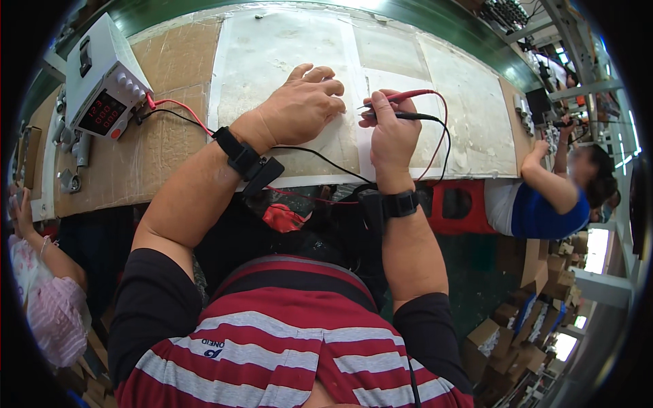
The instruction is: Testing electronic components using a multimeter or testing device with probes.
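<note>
My right hand [392,139] grips a red test probe [416,92] and a black test probe [412,116] together, their thin metal tips pointing left toward my other hand. My left hand [299,105] rests over the white worktop [286,41], back of the hand up and fingers curled. Its fingertips are turned away, and whatever they hold, if anything, is hidden. A grey bench power supply [105,78] with red lit digits stands at the far left, with a red lead [180,105] and a black lead [166,111] plugged into its front.
Metal parts [70,180] lie at the table's left end. A red stool [459,207] is beside the table's near edge. Another person in a blue top [549,207] works at the right, and a person in pink [58,306] sits at the left. Cardboard boxes [496,347] are stacked at the lower right.
</note>
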Demonstrator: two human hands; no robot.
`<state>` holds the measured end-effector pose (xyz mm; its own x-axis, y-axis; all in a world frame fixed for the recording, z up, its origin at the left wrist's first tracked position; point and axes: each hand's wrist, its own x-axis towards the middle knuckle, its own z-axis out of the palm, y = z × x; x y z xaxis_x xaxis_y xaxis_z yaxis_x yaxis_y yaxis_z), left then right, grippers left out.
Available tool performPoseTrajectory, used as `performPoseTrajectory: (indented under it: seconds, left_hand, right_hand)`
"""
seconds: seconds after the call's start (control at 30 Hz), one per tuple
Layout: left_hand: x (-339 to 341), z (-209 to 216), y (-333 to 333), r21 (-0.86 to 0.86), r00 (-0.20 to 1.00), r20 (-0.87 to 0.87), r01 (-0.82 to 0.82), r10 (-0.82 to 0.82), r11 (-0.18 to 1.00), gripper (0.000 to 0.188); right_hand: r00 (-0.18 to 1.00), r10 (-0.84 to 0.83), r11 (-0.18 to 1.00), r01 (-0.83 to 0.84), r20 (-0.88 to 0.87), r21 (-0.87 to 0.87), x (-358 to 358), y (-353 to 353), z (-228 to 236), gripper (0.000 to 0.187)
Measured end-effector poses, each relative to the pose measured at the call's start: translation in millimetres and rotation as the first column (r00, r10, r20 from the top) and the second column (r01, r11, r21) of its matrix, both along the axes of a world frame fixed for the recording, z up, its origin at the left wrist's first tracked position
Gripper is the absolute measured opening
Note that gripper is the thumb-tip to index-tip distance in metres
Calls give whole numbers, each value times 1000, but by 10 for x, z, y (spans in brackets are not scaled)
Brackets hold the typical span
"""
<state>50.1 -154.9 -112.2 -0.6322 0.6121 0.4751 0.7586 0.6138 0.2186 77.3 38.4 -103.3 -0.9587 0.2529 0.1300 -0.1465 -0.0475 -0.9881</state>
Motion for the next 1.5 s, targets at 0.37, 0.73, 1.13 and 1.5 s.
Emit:
performPoseTrajectory:
  seconds: [0.37, 0.73, 1.13, 1.5]
  left_hand:
    - [-96, -23, 64, 91, 991, 117, -76, 65, 993, 9]
    - [-107, -27, 52, 225, 986, 164, -78, 42, 971, 8]
    - [-135, -64, 68, 203, 981, 162, -141, 109, 969, 9]
    - [-124, -48, 72, 208, 983, 108, -165, 145, 964, 11]
  right_hand:
    - [995, -95, 993, 94, -7, -73, 3, -171, -57, 17]
    - [988, -55, 996, 43, -147, -84, 4, -307, -52, 17]
    - [982, -67, 997, 60, -174, -46, -5, -361, -113, 16]
    - [979, -93, 995, 100, -181, 30, -22, -447, -86, 17]
